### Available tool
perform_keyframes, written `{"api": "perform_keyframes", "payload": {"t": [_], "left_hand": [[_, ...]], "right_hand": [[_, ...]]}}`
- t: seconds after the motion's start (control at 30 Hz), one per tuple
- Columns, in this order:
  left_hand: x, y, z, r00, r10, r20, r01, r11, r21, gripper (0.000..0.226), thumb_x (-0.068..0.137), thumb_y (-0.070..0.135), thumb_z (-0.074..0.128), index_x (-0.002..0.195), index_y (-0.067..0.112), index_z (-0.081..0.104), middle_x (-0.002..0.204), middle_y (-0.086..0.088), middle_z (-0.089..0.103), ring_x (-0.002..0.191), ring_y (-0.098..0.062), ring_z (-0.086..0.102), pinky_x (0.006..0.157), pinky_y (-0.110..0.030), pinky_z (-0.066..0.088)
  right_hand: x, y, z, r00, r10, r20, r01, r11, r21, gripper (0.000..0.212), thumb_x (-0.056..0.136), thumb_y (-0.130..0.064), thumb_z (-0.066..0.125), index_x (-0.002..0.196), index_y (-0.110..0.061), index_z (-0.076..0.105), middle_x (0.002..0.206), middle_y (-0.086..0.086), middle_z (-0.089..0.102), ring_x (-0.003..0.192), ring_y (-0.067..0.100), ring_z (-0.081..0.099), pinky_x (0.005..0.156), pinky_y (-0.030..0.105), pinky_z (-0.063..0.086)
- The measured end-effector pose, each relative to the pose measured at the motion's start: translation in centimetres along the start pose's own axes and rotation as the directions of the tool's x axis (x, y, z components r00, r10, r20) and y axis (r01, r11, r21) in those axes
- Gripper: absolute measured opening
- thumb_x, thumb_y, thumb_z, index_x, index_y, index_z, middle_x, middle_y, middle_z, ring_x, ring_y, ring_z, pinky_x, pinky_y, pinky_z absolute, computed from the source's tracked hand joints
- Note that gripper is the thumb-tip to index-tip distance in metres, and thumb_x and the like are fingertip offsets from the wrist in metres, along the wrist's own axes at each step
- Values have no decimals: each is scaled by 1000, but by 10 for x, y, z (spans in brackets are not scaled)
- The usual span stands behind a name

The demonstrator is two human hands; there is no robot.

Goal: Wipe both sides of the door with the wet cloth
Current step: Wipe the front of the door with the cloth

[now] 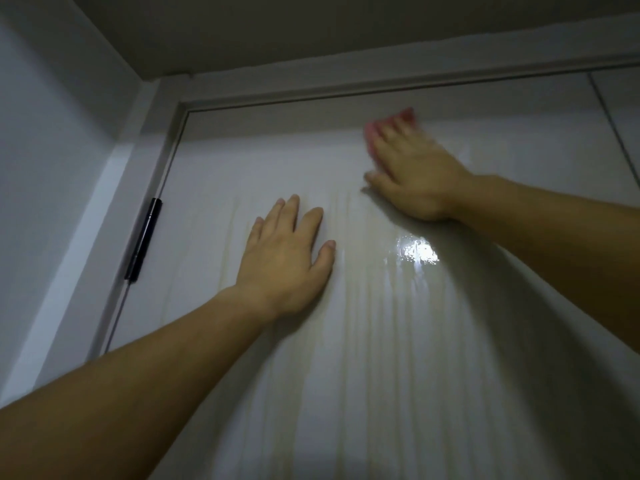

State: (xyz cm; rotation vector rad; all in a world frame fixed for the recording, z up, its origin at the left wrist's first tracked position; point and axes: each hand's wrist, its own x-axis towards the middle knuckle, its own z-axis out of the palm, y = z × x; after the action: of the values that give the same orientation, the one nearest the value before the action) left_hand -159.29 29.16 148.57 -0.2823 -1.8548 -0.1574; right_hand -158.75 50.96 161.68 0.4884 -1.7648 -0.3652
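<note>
A: Progress on this face?
B: We see the door (pixel 381 341) streaked wet below its top edge. The lower part and the other face are out of view.
A: Hand state?
B: Our right hand (pixel 415 174), fingers extended, presses the wet cloth (pixel 375 128) against the top of the panel. Our left hand (pixel 287 258) rests flat on the door, holding nothing.

The door (pixel 398 341) is smooth, glossy and wet with streaks; the pink cloth (pixel 388 124) looks soft, perhaps microfibre; the black hinge (pixel 143 235) looks matt.
</note>
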Motion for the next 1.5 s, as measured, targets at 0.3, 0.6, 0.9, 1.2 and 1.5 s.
{"api": "perform_keyframes", "payload": {"t": [0.3,0.6,0.9,1.2,1.5], "left_hand": [[19,45,0,993,114,-36,-115,993,-37,60,104,48,32,160,29,18,171,-6,8,157,-25,3,127,-48,6],[17,58,21,996,87,-27,-88,996,-12,63,104,54,23,161,35,5,171,-1,-7,157,-23,-12,127,-50,-5],[17,63,22,995,75,-61,-76,997,-19,61,105,53,26,161,34,10,171,-3,-1,157,-24,-8,127,-50,-3],[29,107,17,996,-46,-77,39,994,-99,61,102,53,33,155,26,22,170,-11,4,157,-29,-5,125,-57,-5],[33,153,30,985,168,-29,-170,983,-62,66,103,56,28,161,31,7,171,-3,-7,157,-24,-12,127,-49,-4]], "right_hand": [[9,53,-10,971,231,-53,-233,972,-33,84,100,-65,12,162,-10,-2,171,13,-5,157,31,-9,127,43,-10],[-5,92,-16,976,213,-44,-215,975,-47,78,106,-59,20,163,-11,-4,171,12,-6,157,29,-9,126,39,-11],[-41,105,-18,994,113,-11,-113,992,-59,74,108,-54,22,163,-11,-4,171,10,-8,157,25,-11,121,31,-15],[-73,95,-9,1000,-1,-13,-1,996,-84,85,102,-66,19,163,-12,-5,171,8,-6,157,24,-7,123,33,-8],[-69,127,-19,977,214,22,-213,977,-23,79,105,-62,20,162,-15,-8,170,5,-13,157,24,-12,126,42,-6]]}}
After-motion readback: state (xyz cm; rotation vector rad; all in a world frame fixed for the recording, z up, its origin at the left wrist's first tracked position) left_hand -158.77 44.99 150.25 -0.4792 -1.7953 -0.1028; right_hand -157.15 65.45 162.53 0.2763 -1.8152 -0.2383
